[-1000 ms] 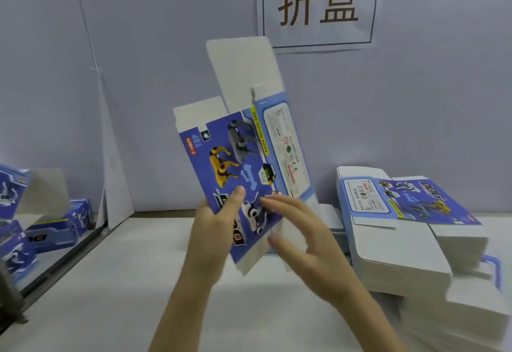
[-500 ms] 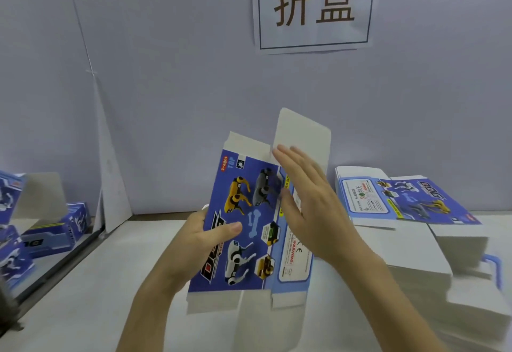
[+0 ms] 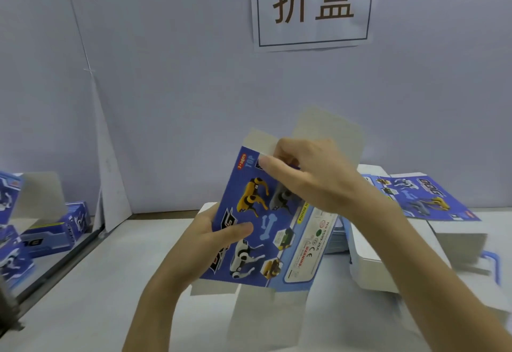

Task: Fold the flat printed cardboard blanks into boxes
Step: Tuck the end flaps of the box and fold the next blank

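Note:
I hold one blue printed cardboard blank [image 3: 259, 243] with toy dogs on it, up in front of me over the white table [image 3: 91, 296]. My left hand [image 3: 210, 236] grips its left edge, thumb on the printed face. My right hand [image 3: 307, 174] reaches across the upper part, fingers curled at the top flap with the thumb lying along the printed face. Plain grey flaps stick out at top and bottom. A stack of flat blanks [image 3: 432, 202] lies at the right.
Folded blue boxes [image 3: 55, 229] lie at the left beyond a raised table edge. A grey wall with a paper sign [image 3: 313, 5] stands behind. More white blank stacks [image 3: 388, 271] sit low on the right.
The blank has come down from high in front of the wall and turned toward me. My right hand moved from its lower edge up to the top flap and curled there.

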